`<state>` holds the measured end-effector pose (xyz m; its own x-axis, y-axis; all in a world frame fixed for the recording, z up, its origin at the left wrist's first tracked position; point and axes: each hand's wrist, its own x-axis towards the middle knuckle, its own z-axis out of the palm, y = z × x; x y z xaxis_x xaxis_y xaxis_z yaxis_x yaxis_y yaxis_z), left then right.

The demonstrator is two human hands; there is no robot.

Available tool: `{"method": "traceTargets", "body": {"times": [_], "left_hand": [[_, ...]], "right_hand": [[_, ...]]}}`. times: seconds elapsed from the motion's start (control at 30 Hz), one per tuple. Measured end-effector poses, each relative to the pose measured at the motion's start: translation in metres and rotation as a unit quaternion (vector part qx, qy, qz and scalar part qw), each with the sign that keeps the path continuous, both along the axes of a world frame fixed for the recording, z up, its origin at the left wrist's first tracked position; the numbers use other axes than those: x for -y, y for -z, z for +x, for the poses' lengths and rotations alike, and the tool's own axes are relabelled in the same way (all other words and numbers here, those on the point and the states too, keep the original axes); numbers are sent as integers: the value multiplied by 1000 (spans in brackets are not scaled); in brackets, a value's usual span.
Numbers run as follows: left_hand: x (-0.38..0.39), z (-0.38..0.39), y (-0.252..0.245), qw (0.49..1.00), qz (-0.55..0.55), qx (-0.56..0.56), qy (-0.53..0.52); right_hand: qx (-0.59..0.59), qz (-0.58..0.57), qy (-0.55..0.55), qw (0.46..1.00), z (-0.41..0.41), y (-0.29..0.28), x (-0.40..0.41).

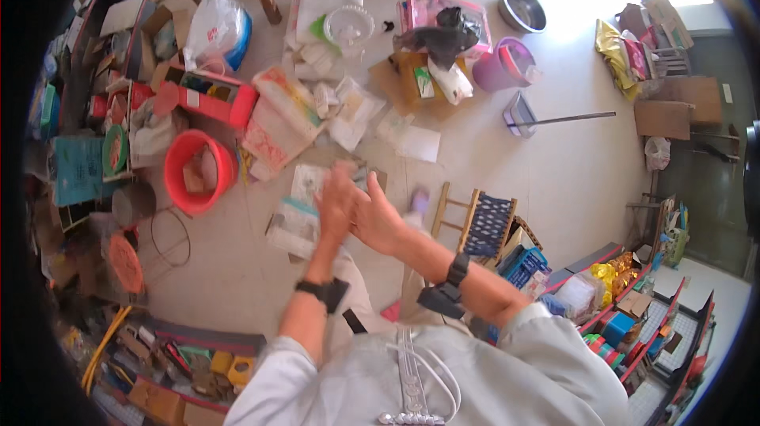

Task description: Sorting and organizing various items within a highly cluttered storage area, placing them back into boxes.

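My left hand (336, 203), blurred by motion, and my right hand (380, 218) are brought together in front of me, palms facing. Nothing shows between them. The right thumb stands apart from its fingers. Each wrist wears a black strap with a dark device (442, 295). Below the hands, papers and a plastic packet with a teal edge (297, 221) lie on the floor. Just beyond are a red-printed plastic bag (285, 135), clear plastic wrapping (356, 111) and a white sheet (420, 144).
A red bucket (172, 179) stands left, near a wire hoop (155, 242). A woven folding stool (490, 224) sits right. Ahead are a glass dish (349, 25), a purple bin (493, 67), a metal basin (522, 8) and a dustpan (519, 117). Loaded shelves (653, 360) flank both sides.
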<state>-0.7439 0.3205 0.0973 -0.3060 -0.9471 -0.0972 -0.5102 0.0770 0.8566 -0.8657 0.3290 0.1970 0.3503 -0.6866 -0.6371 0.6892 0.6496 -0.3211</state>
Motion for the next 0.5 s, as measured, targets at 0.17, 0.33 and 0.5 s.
{"method": "traceTargets", "body": {"times": [0.17, 0.33, 0.5], "left_hand": [[8, 70, 22, 947, 119, 241, -179], [-120, 21, -19, 934, 218, 285, -2], [-213, -112, -100, 896, 329, 275, 117]], "right_hand": [[-150, -199, -269, 930, -100, -4, -9], [-607, -297, -523, 520, -261, 32, -45], [-456, -206, -753, 428, -371, 35, -110]]}}
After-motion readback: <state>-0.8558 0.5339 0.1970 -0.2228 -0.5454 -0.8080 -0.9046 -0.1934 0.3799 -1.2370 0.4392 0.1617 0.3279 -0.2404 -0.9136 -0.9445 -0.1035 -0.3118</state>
